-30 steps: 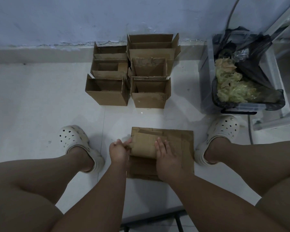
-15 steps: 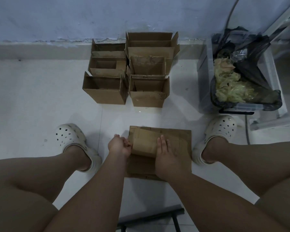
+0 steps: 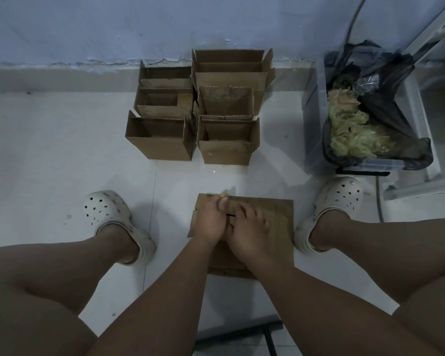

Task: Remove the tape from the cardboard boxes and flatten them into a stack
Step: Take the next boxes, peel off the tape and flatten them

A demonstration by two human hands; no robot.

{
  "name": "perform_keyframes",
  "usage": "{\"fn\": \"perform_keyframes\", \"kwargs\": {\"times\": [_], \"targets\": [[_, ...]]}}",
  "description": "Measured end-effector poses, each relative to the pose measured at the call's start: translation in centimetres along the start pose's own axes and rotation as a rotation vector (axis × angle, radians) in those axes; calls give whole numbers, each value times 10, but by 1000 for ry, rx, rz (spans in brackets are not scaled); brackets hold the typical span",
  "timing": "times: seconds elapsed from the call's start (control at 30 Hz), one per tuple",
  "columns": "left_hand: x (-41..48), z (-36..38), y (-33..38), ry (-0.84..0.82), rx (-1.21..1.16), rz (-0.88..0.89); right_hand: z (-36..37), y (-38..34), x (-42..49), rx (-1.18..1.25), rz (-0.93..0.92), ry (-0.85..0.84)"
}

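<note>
A stack of flattened cardboard [image 3: 275,214] lies on the white floor between my feet. My left hand [image 3: 211,219] sits on its far left part with fingers curled, pinching a small crumpled strip of tape [image 3: 225,193] at the stack's far edge. Right beside it, touching it, my right hand [image 3: 252,232] presses on the top sheet with fingers spread. Several open cardboard boxes [image 3: 162,140] stand upright in two rows against the wall beyond the stack; the nearest right one [image 3: 226,147] is about a hand's length from the flattened stack.
A clear plastic bin [image 3: 370,163] lined with a black bag holds a wad of removed tape [image 3: 352,134] at the right. My feet in white clogs [image 3: 108,214] flank the stack. A white frame [image 3: 421,186] and a cable run along the right side.
The folded box under my hands has gone flat onto the stack. My left hand left the box's left edge and moved right, next to my right hand, now pinching tape.
</note>
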State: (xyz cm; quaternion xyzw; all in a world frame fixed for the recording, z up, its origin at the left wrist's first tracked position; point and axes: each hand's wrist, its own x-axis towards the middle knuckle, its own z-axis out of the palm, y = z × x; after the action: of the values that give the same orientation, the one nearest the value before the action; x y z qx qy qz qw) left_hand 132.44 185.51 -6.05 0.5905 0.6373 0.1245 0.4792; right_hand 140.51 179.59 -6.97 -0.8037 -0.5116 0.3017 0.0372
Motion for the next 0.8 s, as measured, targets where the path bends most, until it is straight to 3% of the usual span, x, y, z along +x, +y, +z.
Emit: {"fn": "perform_keyframes", "kwargs": {"times": [0.1,0.3,0.43,0.53,0.6,0.7,0.8], "targets": [[-6,4,-9,-49,-1,-63,-8,-8,5,178,5,67],[-4,-2,2,-180,-234,-154,-12,-8,7,400,-132,-64],[-6,0,4,-232,-422,-256,-22,-12,16,453,-4,72],[-6,0,3,-137,-419,-258,-35,-14,25,622,155,171],[-4,1,1,-47,-220,-142,-46,-10,30,846,332,255],[-4,5,-5,34,260,109,-60,3,39,1088,635,311],[-6,8,-13,-7,585,305,-68,7,45,1261,784,298]]}}
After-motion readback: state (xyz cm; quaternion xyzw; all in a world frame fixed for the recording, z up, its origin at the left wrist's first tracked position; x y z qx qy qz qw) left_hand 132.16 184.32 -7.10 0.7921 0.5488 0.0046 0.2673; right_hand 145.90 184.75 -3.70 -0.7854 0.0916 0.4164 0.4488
